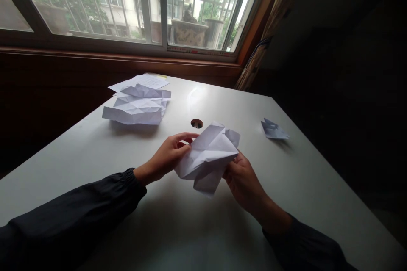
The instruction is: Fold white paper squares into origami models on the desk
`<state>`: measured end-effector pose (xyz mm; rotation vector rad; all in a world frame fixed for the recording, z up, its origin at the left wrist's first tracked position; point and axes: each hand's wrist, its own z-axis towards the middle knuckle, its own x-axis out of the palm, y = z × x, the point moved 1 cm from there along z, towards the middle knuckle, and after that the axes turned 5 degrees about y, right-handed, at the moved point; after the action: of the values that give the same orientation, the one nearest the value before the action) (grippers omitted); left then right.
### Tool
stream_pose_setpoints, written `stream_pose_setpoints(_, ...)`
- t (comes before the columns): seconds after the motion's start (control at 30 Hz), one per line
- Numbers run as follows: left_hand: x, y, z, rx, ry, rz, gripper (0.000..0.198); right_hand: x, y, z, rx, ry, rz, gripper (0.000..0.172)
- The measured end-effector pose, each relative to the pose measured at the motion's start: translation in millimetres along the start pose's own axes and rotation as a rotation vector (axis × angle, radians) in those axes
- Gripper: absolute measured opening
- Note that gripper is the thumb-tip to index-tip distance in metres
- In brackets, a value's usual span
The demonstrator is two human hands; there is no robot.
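A white sheet of folded paper (211, 152), creased into several flaps, is held up above the table between both my hands. My left hand (173, 151) grips its left edge, thumb in front and fingers partly behind the sheet. At the lower right side, my right hand (243, 180) pinches the paper, with some of its fingertips hidden behind it. One flap hangs down at the bottom and another sticks out at the upper right.
On the white table (95, 161), a creased, partly unfolded paper (136, 108) lies at the back left before some printed sheets (143, 81). A small folded paper piece (274, 129) rests near the right edge. A round cable hole (197, 123) lies beyond my hands. Behind stands a barred window (163, 8).
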<state>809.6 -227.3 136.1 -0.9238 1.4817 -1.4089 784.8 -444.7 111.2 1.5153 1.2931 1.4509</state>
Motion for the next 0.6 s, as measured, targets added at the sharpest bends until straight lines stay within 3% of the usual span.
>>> stream_pose_setpoints(0.1,-7.6,4.0,4.0,0.038,-0.056,-0.048,0.043,-5.2,-1.2,4.8,0.015,-0.038,0.015,0.045)
stream_pose_setpoints(0.3,-30.7,4.8,12.3,0.129,-0.090,0.110,0.041,-19.8,6.8,12.5,-0.075,-0.090,-0.071,0.050)
stream_pose_setpoints(0.47,-57.5,7.8,17.6,0.271,-0.129,0.488,0.040,-53.9,10.2,30.7,-0.228,-0.198,-0.473,0.051)
stream_pose_setpoints(0.6,-74.6,17.5,21.3,0.227,-0.079,0.773,0.050,-81.3,13.7,45.9,-0.360,-0.357,-0.935,0.048)
